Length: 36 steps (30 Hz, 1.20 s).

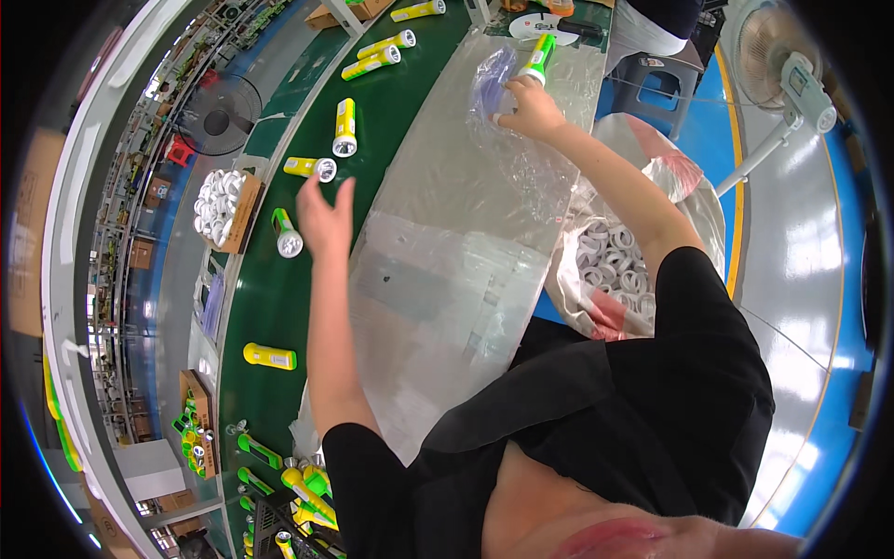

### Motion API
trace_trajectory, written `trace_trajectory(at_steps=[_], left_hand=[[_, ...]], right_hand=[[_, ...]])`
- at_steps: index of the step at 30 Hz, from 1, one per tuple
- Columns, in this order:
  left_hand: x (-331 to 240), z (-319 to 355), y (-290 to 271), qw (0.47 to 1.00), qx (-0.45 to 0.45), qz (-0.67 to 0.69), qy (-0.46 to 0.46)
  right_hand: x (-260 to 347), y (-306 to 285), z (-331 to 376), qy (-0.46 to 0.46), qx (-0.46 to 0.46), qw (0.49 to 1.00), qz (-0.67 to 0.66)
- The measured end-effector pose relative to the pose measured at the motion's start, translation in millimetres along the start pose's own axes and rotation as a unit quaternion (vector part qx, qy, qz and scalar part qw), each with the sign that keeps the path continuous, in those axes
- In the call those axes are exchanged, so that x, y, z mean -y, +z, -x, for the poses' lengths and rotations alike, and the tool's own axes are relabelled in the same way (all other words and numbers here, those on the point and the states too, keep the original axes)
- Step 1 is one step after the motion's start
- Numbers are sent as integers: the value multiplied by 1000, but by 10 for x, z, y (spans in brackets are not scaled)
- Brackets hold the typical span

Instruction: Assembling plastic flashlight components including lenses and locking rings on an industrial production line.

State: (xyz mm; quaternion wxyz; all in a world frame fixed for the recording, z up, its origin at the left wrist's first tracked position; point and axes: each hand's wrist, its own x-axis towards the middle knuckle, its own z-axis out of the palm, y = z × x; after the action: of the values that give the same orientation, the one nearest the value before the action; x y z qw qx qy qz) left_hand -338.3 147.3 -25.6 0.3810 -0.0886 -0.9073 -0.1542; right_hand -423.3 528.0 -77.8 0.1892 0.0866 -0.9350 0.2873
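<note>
On the left, my left hand (pixel 326 219) is over the green conveyor belt, thumb and fingers apart. Its fingertips are just short of a small yellow flashlight (pixel 307 168) with a clear lens. Beside that hand lies a green and white flashlight (pixel 286 233). My right hand (pixel 533 110) stretches to the far end of the worktable, its thumb away from its fingers. Those fingers are at the near end of a green and white flashlight (pixel 538 58), beside clear plastic bags (pixel 491 88). Whether they touch the flashlight I cannot tell.
More yellow flashlights (pixel 345 126) lie along the belt (pixel 265 307). The worktable (pixel 419 279) is covered in clear film. A sack (pixel 577 289) of white rings stands at right, near a stool (pixel 652 88) and a fan (pixel 778 65). White rings fill a box (pixel 244 214) at left.
</note>
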Motion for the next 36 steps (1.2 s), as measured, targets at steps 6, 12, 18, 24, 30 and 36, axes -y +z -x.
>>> trace_trajectory(at_steps=[6, 12, 18, 24, 30, 36], left_hand=[[-1239, -700, 1320, 966, 112, 219, 76], [-1543, -995, 2282, 973, 136, 175, 66], [-1526, -1115, 2604, 952, 162, 256, 44], [-1459, -1136, 2701, 969, 109, 219, -24], [-1447, -1054, 2471, 875, 186, 371, -251], [-1229, -959, 2435, 699, 152, 557, -423]], right_hand=[[33, 228, -93, -3, -4, 1000, -23], [108, 295, -60, 6, -47, 996, -74], [69, 274, -95, 18, -40, 996, -82], [104, 266, -166, 12, -22, 996, -81], [110, 210, -30, -20, -9, 999, -42], [156, 171, -88, -56, -1, 997, -60]])
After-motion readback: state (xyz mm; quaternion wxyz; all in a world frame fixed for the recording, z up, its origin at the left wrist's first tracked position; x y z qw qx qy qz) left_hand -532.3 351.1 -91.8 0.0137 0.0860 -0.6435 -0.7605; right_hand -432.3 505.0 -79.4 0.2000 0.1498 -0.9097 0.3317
